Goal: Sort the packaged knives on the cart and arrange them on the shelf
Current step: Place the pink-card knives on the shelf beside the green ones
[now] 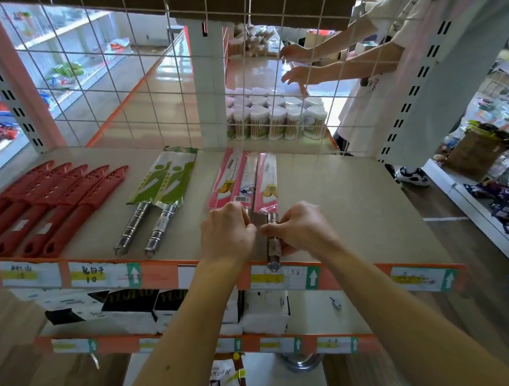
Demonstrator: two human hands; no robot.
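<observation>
**Item:** pink-packaged knives (244,178), three packs as far as can be told. They lie flat on the shelf (360,195), right of centre, with blades toward the wire grid (134,79) and steel handles toward you. The left packs overlap. The right pack lies just beside them, and its handle (273,250) reaches over the orange front edge (160,271).

**Hands:** your left hand (228,235) is curled round the handle end of the left packs. Your right hand (300,229) pinches the right pack's handle. Both are occupied.

**Step in hand (judged):** squaring this group.
- Slide the packs rather than lift them.
- Push the right pack back until its handle clears the edge and lines up with its neighbours.
- Keep the packs parallel, with the barcodes readable.

**Neighbours:** two green-packaged knives (165,178) lie to the left, well apart from this group; take their handle line as your guide. A row of red sheathed knives (44,207) lies further left, at a slant.

**Beyond:** white-lidded jars (275,118) stand behind the grid, where another person's hands (294,64) are reaching. The cart is not in view.
</observation>
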